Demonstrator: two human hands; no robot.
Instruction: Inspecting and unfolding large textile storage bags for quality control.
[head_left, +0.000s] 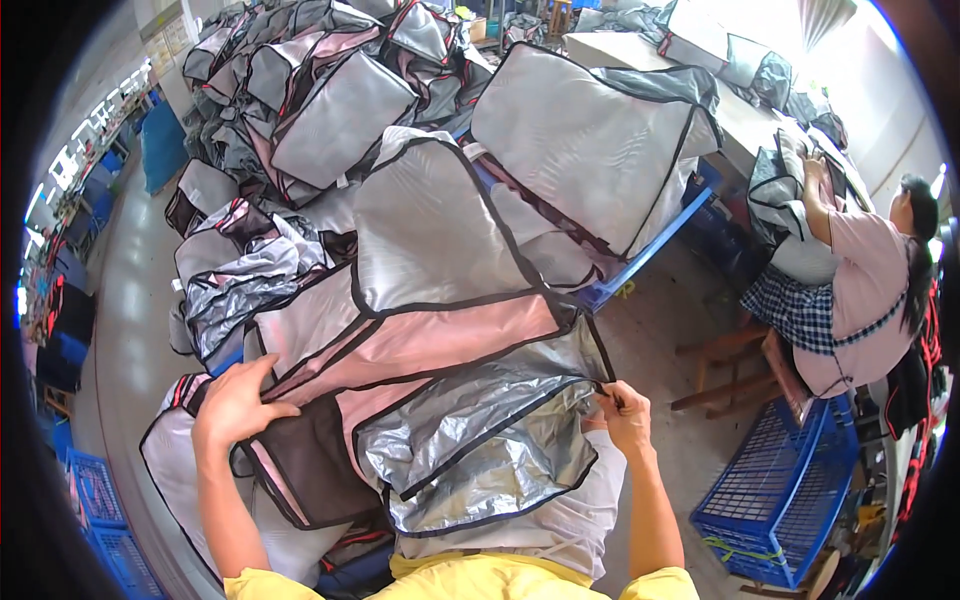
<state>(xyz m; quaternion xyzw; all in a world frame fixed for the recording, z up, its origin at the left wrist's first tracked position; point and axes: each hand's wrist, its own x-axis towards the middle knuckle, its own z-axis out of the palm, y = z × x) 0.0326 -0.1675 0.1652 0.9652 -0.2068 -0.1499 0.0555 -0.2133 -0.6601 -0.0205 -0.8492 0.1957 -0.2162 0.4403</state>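
Across my lap lies a sewn fabric bag (460, 340) with black-bound edges, pink side panels, a grey panel and a crinkled silver lining (480, 450). My right hand (627, 415) is closed in a pinch on the bag's black edging at its right corner. On the left, my left hand (240, 405) rests against the bag beside a dark mesh panel (318, 460), thumb and fingers spread apart. Its fingertips touch the pink strip. Another grey bag piece (180, 460) with black edging hangs below my left arm.
A large heap of similar grey bags (340, 120) rises ahead. More lie over a blue crate (650, 250). At right, a co-worker (865, 280) handles pieces at a long table (640, 50). A blue basket cart (775, 500) and wooden stool (735, 370) stand nearby.
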